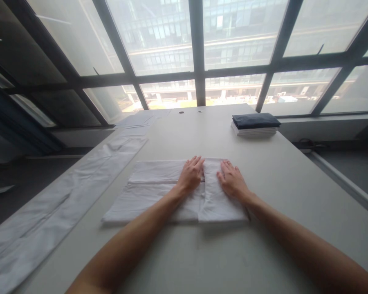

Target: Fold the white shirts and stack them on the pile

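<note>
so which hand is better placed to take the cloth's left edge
Left, likely: the left hand lies flat on the cloth nearer that edge, while the right hand rests on the folded right part, farther off.

1. White cloth [159, 192] under the hands: thin woven fabric, matt, soft creases.
2. Bench [263, 171]: smooth, matt, pale grey top, faint sheen.
3. Long sheet [64, 204] on the bench's left edge: white cloth, wrinkled, matt.
4. Stack [255, 124]: folded cloth, dark piece on white ones, matt.
5. Window frame [198, 61]: dark, matt; panes are glass.
</note>
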The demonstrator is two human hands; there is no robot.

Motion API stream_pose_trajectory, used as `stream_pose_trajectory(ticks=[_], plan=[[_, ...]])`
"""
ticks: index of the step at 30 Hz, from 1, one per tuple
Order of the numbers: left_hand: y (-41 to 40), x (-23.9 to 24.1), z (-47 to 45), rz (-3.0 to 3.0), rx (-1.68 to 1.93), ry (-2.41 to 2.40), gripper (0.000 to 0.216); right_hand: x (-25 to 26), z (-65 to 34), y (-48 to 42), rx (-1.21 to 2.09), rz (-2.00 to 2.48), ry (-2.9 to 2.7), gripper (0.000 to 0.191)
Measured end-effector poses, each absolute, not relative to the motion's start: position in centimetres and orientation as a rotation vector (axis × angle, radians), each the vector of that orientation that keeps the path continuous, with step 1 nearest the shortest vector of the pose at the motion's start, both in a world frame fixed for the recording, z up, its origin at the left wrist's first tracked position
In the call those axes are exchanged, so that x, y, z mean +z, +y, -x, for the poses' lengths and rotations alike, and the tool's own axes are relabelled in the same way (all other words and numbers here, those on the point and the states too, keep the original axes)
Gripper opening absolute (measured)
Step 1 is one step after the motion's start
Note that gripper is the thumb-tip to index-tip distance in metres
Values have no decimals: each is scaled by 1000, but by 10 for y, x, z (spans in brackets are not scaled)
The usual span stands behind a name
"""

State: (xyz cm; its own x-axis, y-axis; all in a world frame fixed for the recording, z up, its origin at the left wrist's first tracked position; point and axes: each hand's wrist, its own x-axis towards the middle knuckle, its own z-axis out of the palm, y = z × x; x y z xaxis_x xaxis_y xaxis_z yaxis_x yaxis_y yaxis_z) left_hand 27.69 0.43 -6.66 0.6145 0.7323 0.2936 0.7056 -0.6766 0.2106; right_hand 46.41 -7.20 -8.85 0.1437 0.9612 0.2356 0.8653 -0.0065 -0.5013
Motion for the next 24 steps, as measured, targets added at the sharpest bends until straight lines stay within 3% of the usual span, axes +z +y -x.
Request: stream_pose_trajectory(ticks=[3, 8, 12, 16, 24], plan=[[-6, -61, -280, -2853, 659, 1038, 48, -93, -463, -72, 246, 1922, -1781, 57], [-13, -72, -284, -2880, 341, 931, 58, -95, -464, -71, 229, 1918, -1785, 56], [-9, -79, -284, -2883, 322, 933, 58, -89, -459, -78, 70, 1908, -1762, 57], [-8, -82, -282, -2897, 343, 928, 57, -77, -436, -98, -99, 1718, -1835, 58], [-12, -76, -280, -2878, 301, 900, 55, -85, -421, -113, -97, 1410, -1864, 60]])
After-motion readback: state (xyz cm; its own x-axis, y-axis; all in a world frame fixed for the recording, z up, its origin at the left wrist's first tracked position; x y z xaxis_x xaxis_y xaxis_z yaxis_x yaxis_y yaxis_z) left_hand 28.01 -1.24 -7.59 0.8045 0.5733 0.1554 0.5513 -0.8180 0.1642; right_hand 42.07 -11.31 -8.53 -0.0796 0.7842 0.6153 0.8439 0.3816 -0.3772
